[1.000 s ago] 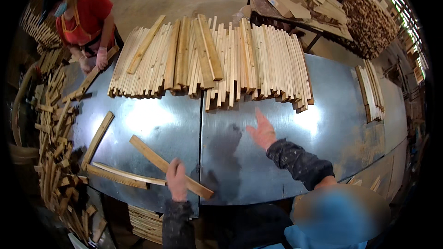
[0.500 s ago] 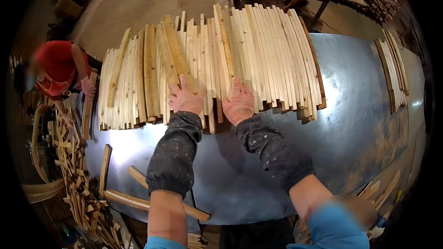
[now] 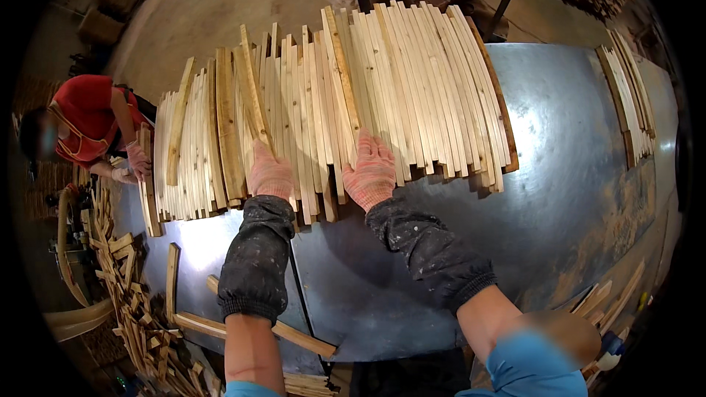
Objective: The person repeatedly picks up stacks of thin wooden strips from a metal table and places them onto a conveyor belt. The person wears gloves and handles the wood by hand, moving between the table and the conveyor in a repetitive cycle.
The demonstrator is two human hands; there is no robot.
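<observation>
both hands point(image 3: 371, 174) touch the row of wooden strips point(image 3: 434, 95).

wearer's hands point(image 3: 271, 174) point(image 3: 370, 178): two; dark sleeves point(image 3: 257, 256) point(image 3: 430, 251): two; red-shirted co-worker point(image 3: 94, 106): one; wooden strips point(image 3: 412, 88) in row: dozens

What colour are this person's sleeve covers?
The sleeve covers are black with pale specks; head view.

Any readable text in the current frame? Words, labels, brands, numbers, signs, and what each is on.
None readable.
Row of wooden strips under both gloved hands: knots and grain, no lettering I can make out.
Metal tabletop: glare and brownish smears, no legible marking.
Dark sleeve covers: pale specks, not letters.
Co-worker's red top and the background clutter: too small or blurred to tell.
</observation>
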